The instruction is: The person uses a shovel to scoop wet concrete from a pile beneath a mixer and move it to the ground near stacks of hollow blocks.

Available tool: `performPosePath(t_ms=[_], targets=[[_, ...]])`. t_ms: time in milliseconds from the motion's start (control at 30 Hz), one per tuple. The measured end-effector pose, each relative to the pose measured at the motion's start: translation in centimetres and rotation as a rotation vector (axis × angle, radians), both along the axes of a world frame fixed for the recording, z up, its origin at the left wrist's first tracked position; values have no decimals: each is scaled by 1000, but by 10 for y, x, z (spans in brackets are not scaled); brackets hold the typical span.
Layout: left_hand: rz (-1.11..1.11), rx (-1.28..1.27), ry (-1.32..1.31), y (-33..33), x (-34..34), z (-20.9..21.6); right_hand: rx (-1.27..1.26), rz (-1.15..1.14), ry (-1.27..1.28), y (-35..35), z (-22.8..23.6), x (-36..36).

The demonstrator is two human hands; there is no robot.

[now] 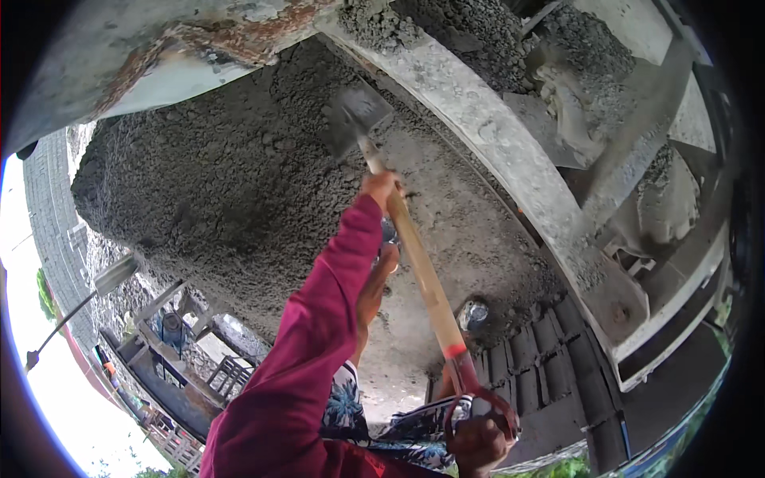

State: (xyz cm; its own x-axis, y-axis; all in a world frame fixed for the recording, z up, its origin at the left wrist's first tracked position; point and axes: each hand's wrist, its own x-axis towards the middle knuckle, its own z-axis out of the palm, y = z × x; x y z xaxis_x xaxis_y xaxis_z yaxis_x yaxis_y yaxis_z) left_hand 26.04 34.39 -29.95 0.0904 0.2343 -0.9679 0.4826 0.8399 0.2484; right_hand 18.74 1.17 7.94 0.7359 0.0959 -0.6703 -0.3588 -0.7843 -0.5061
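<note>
A shovel with a pale wooden shaft (424, 275) and a red D-shaped grip runs from the bottom right up to the top middle. My left hand (381, 190) is wrapped round the shaft low down, near the blade. At the other end my right hand (481, 443) is closed on the red grip. The grey metal blade (362, 111) lies at the right edge of a large heap of dark grey, damp-looking mix (215, 191). It looks slightly blurred, and whether it carries any mix I cannot tell.
A long mortar-crusted beam (502, 123) bounds the floor on the right, with a machine frame (629, 191) beyond it. Ribbed dark slabs or moulds (534, 370) lie at the lower right. Overhead at upper left hangs a rusty metal drum or hood (167, 60). My feet stand on the gritty floor.
</note>
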Motion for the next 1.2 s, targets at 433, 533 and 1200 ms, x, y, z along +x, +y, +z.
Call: performPosePath(t_ms=[433,533,1200], targets=[[115,288,-31,71,41,-125,497,-943,117,-49,-365,43],[160,298,-156,46,20,-101,546,-998,122,-80,-343,33],[397,244,-601,-170,-184,310,550,-182,445,-234,43,-111]])
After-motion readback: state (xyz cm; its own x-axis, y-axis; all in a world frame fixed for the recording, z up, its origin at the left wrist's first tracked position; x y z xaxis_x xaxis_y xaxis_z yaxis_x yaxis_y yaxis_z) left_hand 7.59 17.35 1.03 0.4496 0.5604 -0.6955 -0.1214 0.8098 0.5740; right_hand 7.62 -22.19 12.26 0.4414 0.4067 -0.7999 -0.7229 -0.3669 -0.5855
